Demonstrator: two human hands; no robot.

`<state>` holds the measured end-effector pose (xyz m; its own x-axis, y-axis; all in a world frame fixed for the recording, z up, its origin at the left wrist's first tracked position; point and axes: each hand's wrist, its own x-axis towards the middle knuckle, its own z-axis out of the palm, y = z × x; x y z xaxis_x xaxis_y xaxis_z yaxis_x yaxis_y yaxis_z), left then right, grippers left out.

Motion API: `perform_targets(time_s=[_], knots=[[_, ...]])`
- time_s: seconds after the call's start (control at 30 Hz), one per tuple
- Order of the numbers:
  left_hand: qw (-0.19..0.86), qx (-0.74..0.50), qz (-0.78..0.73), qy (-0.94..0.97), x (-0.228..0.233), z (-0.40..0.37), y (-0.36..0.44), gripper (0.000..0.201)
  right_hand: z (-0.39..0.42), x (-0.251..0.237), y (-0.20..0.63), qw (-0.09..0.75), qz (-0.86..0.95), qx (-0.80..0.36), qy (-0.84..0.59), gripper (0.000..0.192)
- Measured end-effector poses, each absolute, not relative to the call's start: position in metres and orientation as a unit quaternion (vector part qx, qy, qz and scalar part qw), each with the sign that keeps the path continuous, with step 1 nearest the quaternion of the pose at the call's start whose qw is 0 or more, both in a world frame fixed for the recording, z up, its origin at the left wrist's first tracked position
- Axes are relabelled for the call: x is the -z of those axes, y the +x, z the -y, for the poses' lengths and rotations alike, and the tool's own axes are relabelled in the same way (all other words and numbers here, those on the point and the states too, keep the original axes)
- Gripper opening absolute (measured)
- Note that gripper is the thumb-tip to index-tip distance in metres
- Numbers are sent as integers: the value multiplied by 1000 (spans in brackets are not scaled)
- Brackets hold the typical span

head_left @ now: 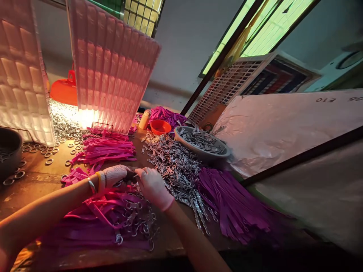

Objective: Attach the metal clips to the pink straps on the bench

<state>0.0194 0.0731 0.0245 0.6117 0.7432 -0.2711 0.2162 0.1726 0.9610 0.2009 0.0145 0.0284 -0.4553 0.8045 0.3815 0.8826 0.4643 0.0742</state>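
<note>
My left hand [115, 175], in a white knit glove with a bracelet at the wrist, is closed, its fingertips meeting those of my right hand. My right hand [153, 187], also in a light glove, is pinched closed there. Something small and dark sits between the fingertips, too hidden to name. Beneath my left hand lies a heap of pink straps [104, 211] with metal rings and clasps [138, 217] at their ends. To the right of my right hand spreads a pile of short metal chains [177, 166].
Behind my hands are more pink straps [110, 149], an orange bowl [160, 127] and a grey basin of metal parts [204, 151]. Purple straps [229, 204] lie at right. Loose rings [64, 126] lie under an orange lamp [64, 90], beside upright ribbed panels [110, 64].
</note>
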Motion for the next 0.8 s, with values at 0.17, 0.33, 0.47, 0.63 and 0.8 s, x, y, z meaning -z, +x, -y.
perform_targets(time_s=[0.17, 0.33, 0.47, 0.63, 0.8], knots=[[674, -243, -374, 588, -36, -35, 4, 23, 7, -43, 192, 165, 832, 41, -528, 20], [691, -253, -372, 566, -40, -19, -1, 23, 26, -50, 170, 161, 804, -11, -573, 22], [670, -286, -394, 561, -37, -18, -1, 18, 36, -41, 150, 211, 747, -33, -630, 21], [577, -263, -425, 646, -28, -45, -6, 14, 28, -20, 152, 306, 710, -110, -625, 28], [394, -220, -510, 733, -20, -114, -11, 7, 23, 2, 146, 250, 758, -15, -602, 17]])
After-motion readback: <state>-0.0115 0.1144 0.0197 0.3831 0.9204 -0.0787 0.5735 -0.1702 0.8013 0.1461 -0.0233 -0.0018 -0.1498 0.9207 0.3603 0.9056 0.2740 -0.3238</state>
